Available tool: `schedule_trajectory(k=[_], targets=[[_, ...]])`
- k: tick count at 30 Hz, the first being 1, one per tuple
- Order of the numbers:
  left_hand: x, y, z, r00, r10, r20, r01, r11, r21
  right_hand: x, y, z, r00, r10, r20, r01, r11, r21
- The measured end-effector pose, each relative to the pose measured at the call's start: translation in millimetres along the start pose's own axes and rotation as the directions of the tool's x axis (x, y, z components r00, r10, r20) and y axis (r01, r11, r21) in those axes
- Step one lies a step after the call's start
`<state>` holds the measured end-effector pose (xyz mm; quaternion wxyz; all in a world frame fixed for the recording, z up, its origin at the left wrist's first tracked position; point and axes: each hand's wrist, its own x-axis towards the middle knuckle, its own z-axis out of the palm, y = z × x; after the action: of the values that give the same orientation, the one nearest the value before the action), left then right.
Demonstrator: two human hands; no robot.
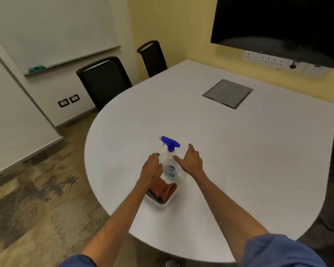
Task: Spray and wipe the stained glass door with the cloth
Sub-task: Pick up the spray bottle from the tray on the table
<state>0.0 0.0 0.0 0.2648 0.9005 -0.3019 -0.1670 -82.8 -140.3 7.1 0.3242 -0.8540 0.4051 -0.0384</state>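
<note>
A clear spray bottle (169, 162) with a blue trigger head stands upright on the white table (229, 151). Just in front of it lies a brown-orange cloth (167, 189) in a shallow white tray (163, 204). My left hand (151, 169) hovers over the cloth's far end, to the left of the bottle, fingers curled down; whether it touches the cloth I cannot tell. My right hand (191, 160) is spread open immediately right of the bottle, thumb near its neck, holding nothing. No glass door is in view.
Two black chairs (104, 81) (153, 57) stand at the table's far left side. A grey cable hatch (228, 94) is set into the tabletop. A whiteboard (52, 31) hangs on the left wall, a dark screen (281, 24) on the yellow wall. Patterned floor lies to the left.
</note>
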Motion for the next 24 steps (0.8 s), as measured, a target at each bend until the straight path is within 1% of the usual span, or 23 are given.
schedule_trajectory(k=[3, 6, 9, 11, 13, 16, 20, 24], targets=[[25, 14, 15, 0.995, -0.032, 0.099, 0.037, 0.998, -0.045, 22, 9, 0, 0.996, -0.015, 0.089, 0.012, 0.999, 0.035], [44, 24, 31, 0.988, -0.072, 0.135, 0.081, 0.995, -0.063, 41, 20, 4, 0.984, -0.059, 0.167, 0.051, 0.997, 0.051], [55, 24, 41, 0.983, -0.04, 0.177, 0.061, 0.992, -0.114, 52, 27, 11, 0.96, -0.138, 0.243, 0.118, 0.989, 0.093], [57, 21, 44, 0.981, -0.049, 0.188, 0.088, 0.975, -0.206, 56, 30, 19, 0.95, -0.17, 0.261, 0.14, 0.981, 0.131], [60, 17, 46, 0.977, -0.082, 0.195, 0.132, 0.957, -0.259, 58, 31, 26, 0.949, -0.2, 0.242, 0.162, 0.972, 0.169], [68, 7, 45, 0.973, -0.082, 0.215, 0.13, 0.967, -0.22, 59, 32, 34, 0.948, -0.232, 0.219, 0.187, 0.96, 0.207], [73, -2, 40, 0.978, -0.058, 0.202, 0.094, 0.981, -0.173, 62, 30, 37, 0.944, -0.238, 0.227, 0.183, 0.953, 0.241], [73, -8, 33, 0.975, -0.039, 0.219, 0.074, 0.985, -0.155, 67, 23, 36, 0.93, -0.25, 0.268, 0.206, 0.961, 0.184]])
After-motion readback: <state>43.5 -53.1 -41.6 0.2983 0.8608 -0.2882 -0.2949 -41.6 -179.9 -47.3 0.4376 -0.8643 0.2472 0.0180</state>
